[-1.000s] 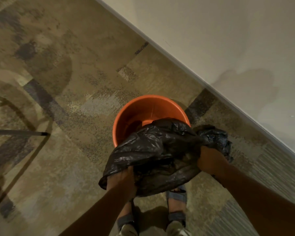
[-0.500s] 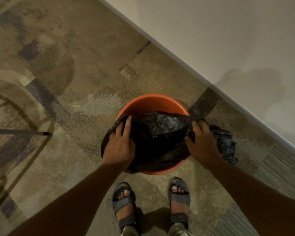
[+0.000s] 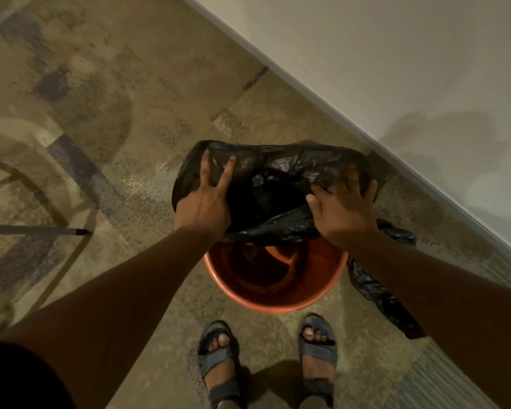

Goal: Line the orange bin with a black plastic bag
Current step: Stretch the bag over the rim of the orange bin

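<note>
The round orange bin stands on the carpet just in front of my feet. A black plastic bag is stretched over its far half, its mouth spread wide. My left hand grips the bag's left edge with two fingers extended along the plastic. On the right edge sits my right hand, fingers spread and pressing into the plastic. A loose tail of the bag hangs down outside the bin on the right. The bin's near half is uncovered and shows its orange inside.
A pale wall with a baseboard runs diagonally close behind and right of the bin. Patterned carpet spreads to the left. A thin dark rod pokes in from the left edge. My sandalled feet stand next to the bin.
The bag went from bunched above the bin to spread open over its far rim. Both hands moved forward and apart, stretching the bag's mouth.
</note>
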A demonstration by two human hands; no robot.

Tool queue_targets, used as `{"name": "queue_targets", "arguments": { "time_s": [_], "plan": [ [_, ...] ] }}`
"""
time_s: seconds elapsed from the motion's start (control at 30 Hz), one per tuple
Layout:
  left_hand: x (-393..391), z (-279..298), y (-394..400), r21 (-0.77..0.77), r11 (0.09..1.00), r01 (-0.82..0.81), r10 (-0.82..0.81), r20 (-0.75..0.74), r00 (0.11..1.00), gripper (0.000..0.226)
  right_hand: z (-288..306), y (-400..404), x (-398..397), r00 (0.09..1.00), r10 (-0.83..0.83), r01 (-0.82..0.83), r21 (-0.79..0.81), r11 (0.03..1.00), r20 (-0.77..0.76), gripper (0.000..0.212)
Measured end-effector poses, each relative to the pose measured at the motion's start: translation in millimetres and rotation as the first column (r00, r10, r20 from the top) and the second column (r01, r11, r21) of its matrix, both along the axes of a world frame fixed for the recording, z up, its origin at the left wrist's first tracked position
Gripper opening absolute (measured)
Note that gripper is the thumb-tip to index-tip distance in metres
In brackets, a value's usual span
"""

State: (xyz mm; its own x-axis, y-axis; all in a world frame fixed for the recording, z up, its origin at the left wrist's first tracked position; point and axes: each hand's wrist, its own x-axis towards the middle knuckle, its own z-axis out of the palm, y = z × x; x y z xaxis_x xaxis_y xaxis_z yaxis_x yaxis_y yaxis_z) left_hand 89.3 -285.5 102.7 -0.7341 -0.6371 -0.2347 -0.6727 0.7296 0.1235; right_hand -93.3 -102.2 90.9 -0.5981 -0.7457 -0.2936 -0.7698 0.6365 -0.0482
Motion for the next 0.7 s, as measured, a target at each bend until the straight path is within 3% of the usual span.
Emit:
{"name": "queue_targets", "arguments": {
  "time_s": [0.1,0.17,0.3,0.4,0.5,0.63,0.7],
  "plan": [
    [-10.1,-1.1,-5.6,-0.035,0.998,0.053,-0.05,0.057,0.997,0.063,3.0,-17.8,-0.7,0.993,0.118,-0.119,-0.055,0.991,-0.027,0.052],
    [-16.1,-1.2,-6.4,-0.041,0.99,0.133,-0.133,0.018,0.991,0.049,1.4,-26.8,1.0,0.981,0.193,-0.19,-0.109,0.976,0.016,0.048],
    [-25.3,-17.0,-3.2,0.081,0.956,0.282,-0.283,0.001,0.959,0.055,-9.0,-45.1,1.7,0.965,0.25,-0.242,-0.097,0.965,0.076,0.046],
    [-30.8,-28.6,-6.6,0.232,0.964,0.128,-0.149,0.074,0.986,0.071,-13.3,-56.0,-1.7,0.972,0.222,-0.211,-0.128,0.969,0.074,0.052],
    [-32.9,-35.8,-16.1,0.351,0.936,-0.006,-0.009,0.042,0.999,0.07,-17.8,-64.7,-7.1,0.979,0.197,-0.189,-0.134,0.973,0.049,0.058],
    [-27.8,-40.7,-33.3,0.419,0.908,-0.008,0.012,-0.008,1.0,0.066,-18.2,-74.7,-17.3,0.99,0.13,-0.123,-0.124,0.985,0.046,0.058],
    [-22.6,-44.4,-38.4,0.475,0.878,-0.055,0.074,-0.022,0.997,0.064,-19.3,-75.8,-23.3,0.987,0.068,-0.037,-0.204,0.978,0.145,0.06]
  ]
}}
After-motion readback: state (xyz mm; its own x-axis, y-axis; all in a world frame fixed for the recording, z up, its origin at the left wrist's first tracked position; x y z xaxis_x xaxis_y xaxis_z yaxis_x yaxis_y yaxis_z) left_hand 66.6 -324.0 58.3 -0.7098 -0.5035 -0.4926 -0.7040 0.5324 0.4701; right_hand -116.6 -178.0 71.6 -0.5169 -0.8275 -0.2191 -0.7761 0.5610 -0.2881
